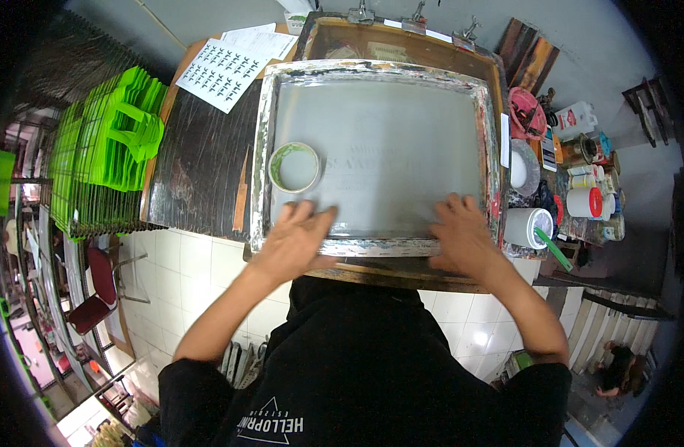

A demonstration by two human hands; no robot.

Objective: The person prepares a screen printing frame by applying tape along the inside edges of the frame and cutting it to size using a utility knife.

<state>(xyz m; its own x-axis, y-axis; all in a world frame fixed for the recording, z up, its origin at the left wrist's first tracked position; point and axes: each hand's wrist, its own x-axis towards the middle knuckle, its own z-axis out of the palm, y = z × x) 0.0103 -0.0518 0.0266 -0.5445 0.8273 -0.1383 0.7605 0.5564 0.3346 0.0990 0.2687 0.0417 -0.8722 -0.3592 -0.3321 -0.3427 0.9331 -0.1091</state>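
At the near edge of a paint-smeared framed screen [485, 149], both of a person's bare hands rest with fingers spread. Taking the middle of the screen as the clock's centre, the left hand [293, 237] is between seven and eight o'clock and the right hand [463, 235] between four and five. On each, the fingers reach over the near bar and the thumb lies lower, toward the body; whether either one clamps the bar, I cannot tell. The screen lies on a dark worktable [196, 160], straight in front of the person's black shirt [357, 365]. Its pale grey mesh carries faint markings. At nine o'clock, a roll of tape [273, 170] with a green inner face lies flat beside the left bar, just beyond the left hand. Behind the screen, at twelve, is a brown-edged frame [334, 33] with metal clips [414, 18] along its far side. Printed sheets [226, 71] lie at ten; bright green pieces [118, 141] hang in a wire rack at nine. A pink basin [526, 113] sits between two and three, and a white tub [522, 227] with a green-handled tool [554, 249] at four.
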